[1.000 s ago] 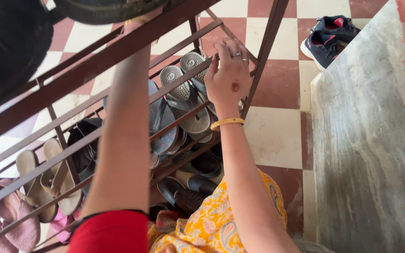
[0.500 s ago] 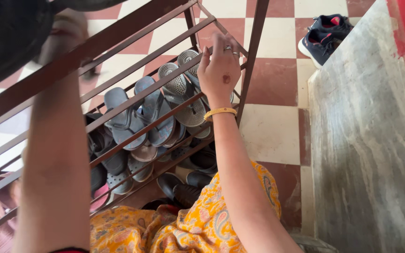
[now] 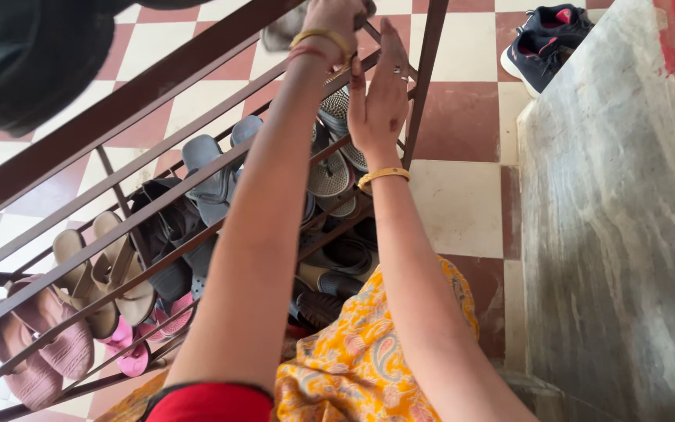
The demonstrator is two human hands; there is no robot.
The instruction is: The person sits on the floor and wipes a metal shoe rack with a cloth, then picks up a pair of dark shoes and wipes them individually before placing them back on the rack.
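My left hand [image 3: 330,17] reaches to the far top corner of a brown metal shoe rack [image 3: 158,84] and is closed on a blurred grey piece of footwear [image 3: 279,33]. My right hand [image 3: 380,94] is held flat beside it with fingers straight, against the rack's upper bars near the corner post; it holds nothing. Both wrists wear gold bangles. Below the hands, grey sandals with studded soles [image 3: 330,173] lie on a lower shelf, next to blue-grey flip-flops [image 3: 211,173].
Beige sandals [image 3: 95,273], pink slippers [image 3: 41,352] and dark shoes [image 3: 339,264] fill the lower shelves. A blurred black object [image 3: 25,55] sits at the top left. Dark sneakers [image 3: 544,43] lie on the checkered floor. A grey marble slab [image 3: 619,234] borders the right.
My left arm has swung from the left side across to the rack's far top corner, hand now closed on grey footwear. My right hand has opened flat and risen slightly.
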